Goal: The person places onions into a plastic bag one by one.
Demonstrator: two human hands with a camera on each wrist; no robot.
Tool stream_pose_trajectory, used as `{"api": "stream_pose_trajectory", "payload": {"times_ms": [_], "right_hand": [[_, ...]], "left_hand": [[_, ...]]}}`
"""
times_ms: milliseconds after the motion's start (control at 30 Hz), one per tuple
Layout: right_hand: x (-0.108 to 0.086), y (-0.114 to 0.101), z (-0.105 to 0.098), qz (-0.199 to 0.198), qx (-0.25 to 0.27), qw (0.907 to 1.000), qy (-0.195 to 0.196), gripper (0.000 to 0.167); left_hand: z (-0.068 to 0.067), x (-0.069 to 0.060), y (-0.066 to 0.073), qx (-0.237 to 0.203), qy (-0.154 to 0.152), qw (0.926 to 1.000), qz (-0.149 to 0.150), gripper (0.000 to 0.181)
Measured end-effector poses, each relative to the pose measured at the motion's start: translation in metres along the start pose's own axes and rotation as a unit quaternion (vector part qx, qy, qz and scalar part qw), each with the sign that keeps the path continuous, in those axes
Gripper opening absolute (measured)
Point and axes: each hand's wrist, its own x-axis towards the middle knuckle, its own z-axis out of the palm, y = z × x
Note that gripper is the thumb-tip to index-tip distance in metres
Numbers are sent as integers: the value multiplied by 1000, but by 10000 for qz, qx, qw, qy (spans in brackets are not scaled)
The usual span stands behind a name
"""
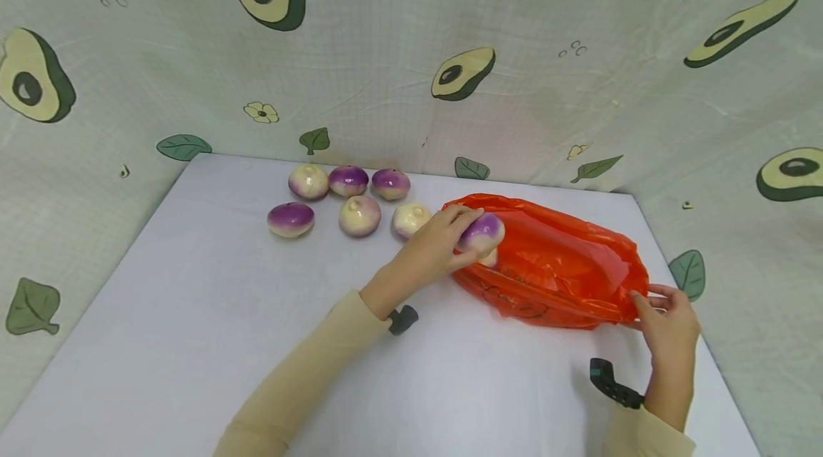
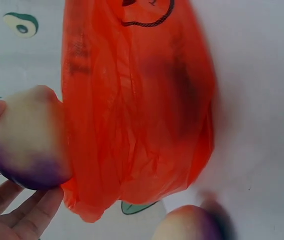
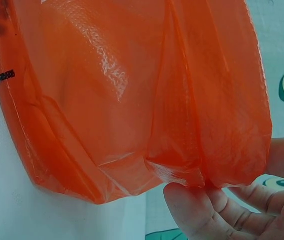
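Observation:
A purple-and-white turnip (image 1: 482, 234) is gripped in my left hand (image 1: 432, 246), over the left end of an open red plastic bag (image 1: 546, 307). The left wrist view shows the same turnip (image 2: 29, 137) between thumb and fingers, against the bag's rim. My right hand (image 1: 669, 321) pinches the bag's right edge, and in the right wrist view its thumb and fingers (image 3: 189, 205) hold the folded plastic. Part of another pale turnip (image 1: 490, 258) shows inside the bag, just under the held one.
Several turnips stand left of the bag on the white table (image 1: 212, 314): a pale one (image 1: 410, 218) near my left hand, another pale one (image 1: 360, 216), and a purple one (image 1: 291, 219) at far left. A cloth with avocado prints (image 1: 379, 50) hangs behind.

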Motion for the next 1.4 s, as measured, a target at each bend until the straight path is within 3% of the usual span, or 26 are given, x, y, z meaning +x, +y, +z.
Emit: {"api": "stream_pose_trajectory", "payload": {"times_ms": [267, 600, 1067, 1400], "right_hand": [[-1, 0, 0, -47, -17, 10000, -3, 64], [-1, -1, 0, -37, -12, 10000, 14, 64], [-1, -1, 0, -43, -21, 10000, 6, 65], [-1, -2, 1, -3, 29, 10000, -8, 64]], "left_hand": [[10, 5, 1, 242, -314, 9992, -38, 58], [15, 6, 2, 330, -446, 9984, -113, 51], [18, 11, 7, 1024, -893, 9906, -170, 54], [28, 17, 11, 1115, -1229, 9861, -32, 57]]}}
